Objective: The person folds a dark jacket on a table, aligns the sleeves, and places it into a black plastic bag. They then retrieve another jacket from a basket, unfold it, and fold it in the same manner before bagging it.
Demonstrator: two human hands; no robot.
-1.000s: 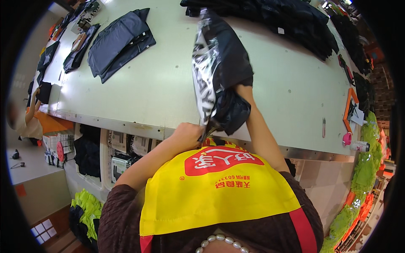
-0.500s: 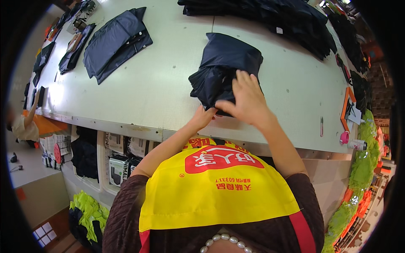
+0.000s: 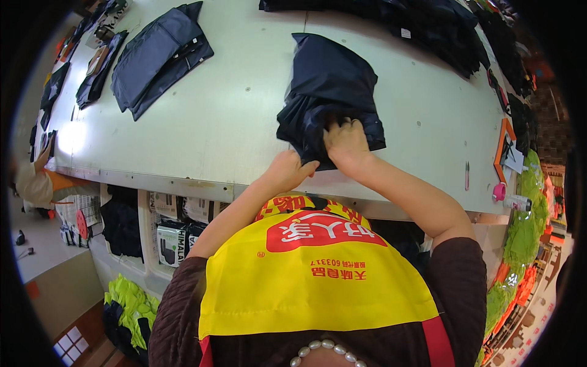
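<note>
A dark folded garment (image 3: 330, 101) lies on the pale bench (image 3: 244, 122), toward its near edge and right in front of the person. Most of it sits inside a thin, clear plastic bag (image 3: 292, 79) that shows as a glossy skin over the far half, while the near hem bunches out loose and rumpled.

The right hand (image 3: 347, 139) lies on top of that near hem, fingers curled down and pressing into the cloth. The left hand (image 3: 292, 168) is at the garment's near left corner, closed on the edge of the fabric; from here I can't quite tell whether it pinches cloth alone or the bag's mouth with it.

By the look of it, the thing is light and wholly soft: it sags, creases and holds no shape of its own. The bag looks slick, so the cloth probably slides inside it easily, while the film itself would likely slip under dry fingers and stretch or tear if yanked. I'd say the best hold is at the near hem, both corners, with cloth and film taken together, or a flat palm on top to keep the fold from coming apart.

Elsewhere on the bench, well apart, a second dark garment (image 3: 156, 58) lies spread at the far left, and a heap of dark clothes (image 3: 422, 24) runs along the far edge.
</note>
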